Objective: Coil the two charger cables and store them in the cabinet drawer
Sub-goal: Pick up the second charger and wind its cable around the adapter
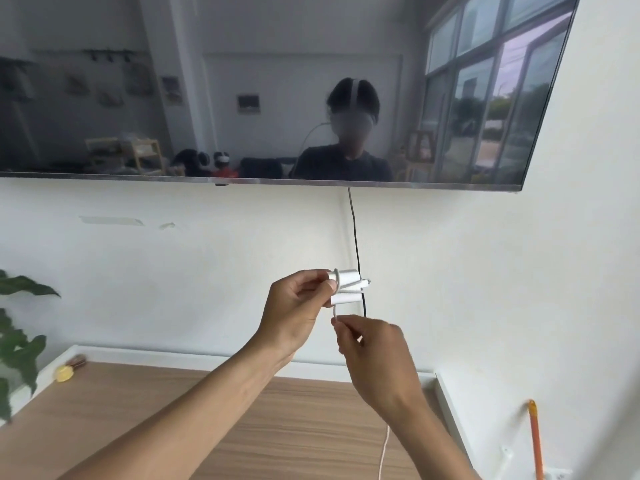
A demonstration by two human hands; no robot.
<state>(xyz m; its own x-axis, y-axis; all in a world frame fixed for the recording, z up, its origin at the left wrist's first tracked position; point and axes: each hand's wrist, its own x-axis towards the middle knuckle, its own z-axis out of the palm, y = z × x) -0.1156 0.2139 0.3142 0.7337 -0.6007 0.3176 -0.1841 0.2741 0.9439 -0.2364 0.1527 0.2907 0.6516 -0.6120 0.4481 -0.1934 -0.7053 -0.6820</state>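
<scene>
Your left hand (294,306) raised before wall, fingers (330,285) closed round white charger cable (346,287), wound into small bundle, plug tip poking right. Your right hand (374,355) just below, fingers pinched on loose cable end coming off bundle. More white cable hangs behind right wrist, over wooden tabletop (242,427). Black cord (355,237) drops from TV (263,88) behind bundle.

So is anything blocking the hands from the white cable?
No, nothing is. The left hand already holds the charger with the cable looped on it, and the right hand pinches the loose strand just below. The drawer is out of view, so that path can't be judged.
</scene>
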